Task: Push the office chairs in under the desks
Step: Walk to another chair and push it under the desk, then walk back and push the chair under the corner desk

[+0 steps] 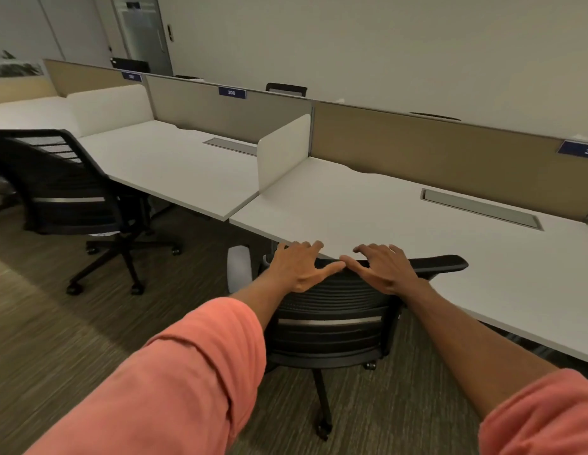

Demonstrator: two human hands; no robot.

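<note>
Resting on the top edge of a black mesh office chair [332, 310], the left hand [301, 267] and the right hand [383, 269] are laid flat with fingers spread, thumbs almost touching; nothing is gripped, the palms simply being pressed on the backrest. The chair is tucked against the front edge of the near white desk [401, 218], its right armrest [440, 262] seen level with the desktop edge. A second black chair [66, 192] is seen at the front left corner of the neighbouring desk [174, 159], turned at an angle on the carpet and not pushed in. Salmon sleeves [174, 382] are worn on both arms.
</note>
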